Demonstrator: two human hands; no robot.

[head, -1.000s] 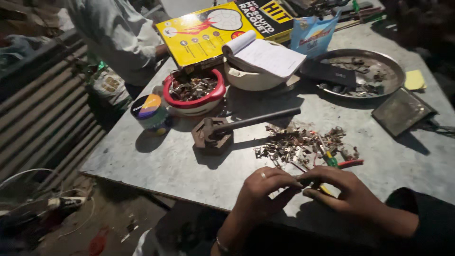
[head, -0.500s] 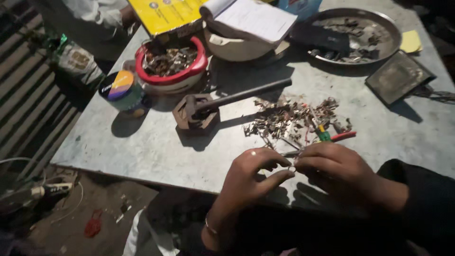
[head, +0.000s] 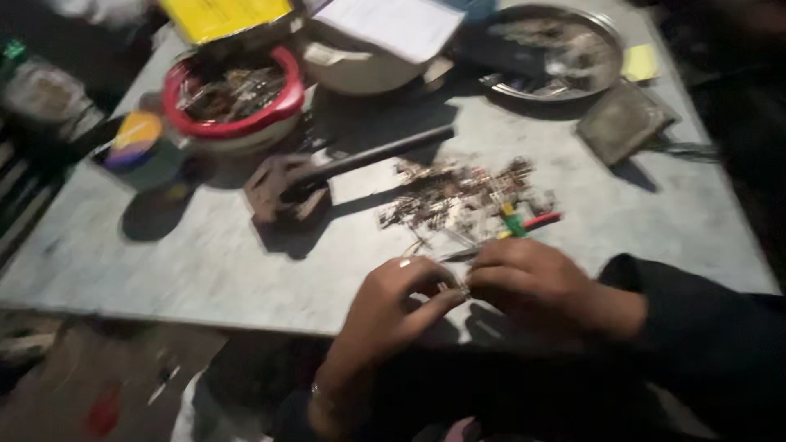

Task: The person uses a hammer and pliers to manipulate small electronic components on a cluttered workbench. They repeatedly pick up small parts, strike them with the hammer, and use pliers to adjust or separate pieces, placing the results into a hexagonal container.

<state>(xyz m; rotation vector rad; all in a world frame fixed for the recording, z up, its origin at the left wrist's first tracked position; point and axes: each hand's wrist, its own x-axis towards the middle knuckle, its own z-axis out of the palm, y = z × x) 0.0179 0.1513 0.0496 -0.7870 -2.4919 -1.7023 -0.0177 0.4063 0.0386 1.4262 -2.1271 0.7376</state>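
Note:
My left hand [head: 391, 304] and my right hand [head: 524, 278] meet at the near edge of a grey table [head: 164, 254]. Their fingertips pinch a small thin metal piece [head: 455, 286] between them; the blur hides its exact shape. Just beyond the hands lies a heap of small metal scraps [head: 458, 196] with a green and red bit [head: 524, 223] at its near right. A ring shows on a finger of my left hand. My right arm wears a dark sleeve.
A hammer [head: 327, 176] lies left of the heap. Behind it stand a red-rimmed bowl of parts [head: 233, 90], a small colourful cup [head: 135, 143], a white bowl under paper [head: 368, 49], a metal plate of scraps [head: 557, 49] and a dark pouch [head: 622, 123].
The view has dropped and closed in on the table. My hands stay together at the near edge, still working the small piece; the person at the far left has left the view.

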